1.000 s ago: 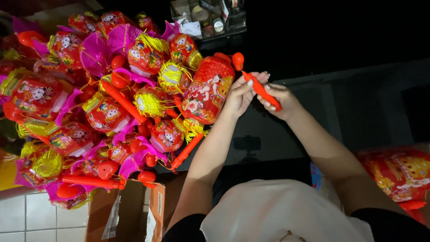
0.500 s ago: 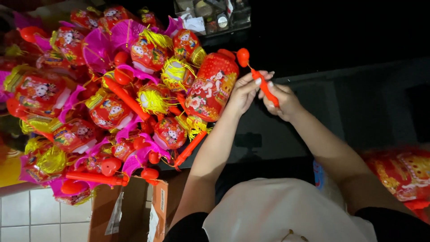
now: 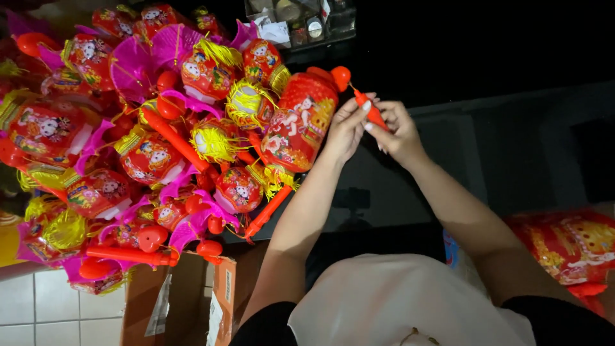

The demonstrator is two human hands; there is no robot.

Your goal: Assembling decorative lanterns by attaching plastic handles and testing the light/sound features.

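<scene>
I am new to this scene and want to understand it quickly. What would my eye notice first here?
First, the big pile of red and pink lanterns with yellow tassels, filling the left side. Next, the two hands at top centre: the left hand steadies a red lantern, the right hand pinches its orange handle stick. A cardboard box sits at bottom left.

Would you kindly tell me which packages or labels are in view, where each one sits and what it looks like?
Cardboard box: bottom left under the heap of lanterns, brown, open flap, pale label on its side.
Plastic bag: right edge beside the person's arm, red and yellow, crinkled, printed pattern.
Dark rack: top centre, holds small round tins and a white tag.
</scene>
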